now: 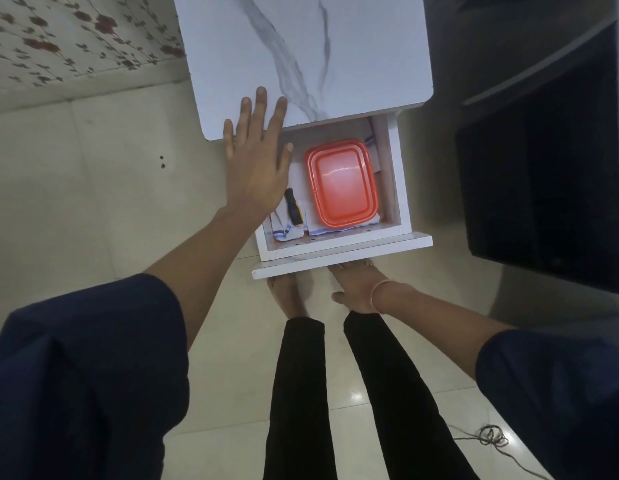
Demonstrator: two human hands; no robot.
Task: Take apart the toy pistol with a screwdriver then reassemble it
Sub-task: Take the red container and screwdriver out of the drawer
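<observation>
- A small white table (336,46) with a grey-veined marble top stands on the pale tiled floor (110,202).
- Its drawer (336,245) is pulled out toward the person.
- The screwdriver (293,207) lies inside the drawer, on the left side. It has a black and yellow handle and rests on a white cloth (287,232) with blue stripes.
- Just beside the screwdriver, on its right, sits an orange box (341,181) with its lid on.
- The left hand (258,161) is flat, and its fingers (261,98) are straight and spread wide, holding nothing. The fingertips lie over the front edge of the table top, and the palm is above the left back corner of the drawer.
- The right hand (358,292) is down low, at the drawer's front panel. Its fingers go under the panel and are hidden, so I cannot tell if they are curled or loose.
- A thin bracelet (375,296) is on the right wrist.
- Two bare feet stand on the floor under the drawer front.
- A dark cord (491,439) lies on the floor at the lower right.
</observation>
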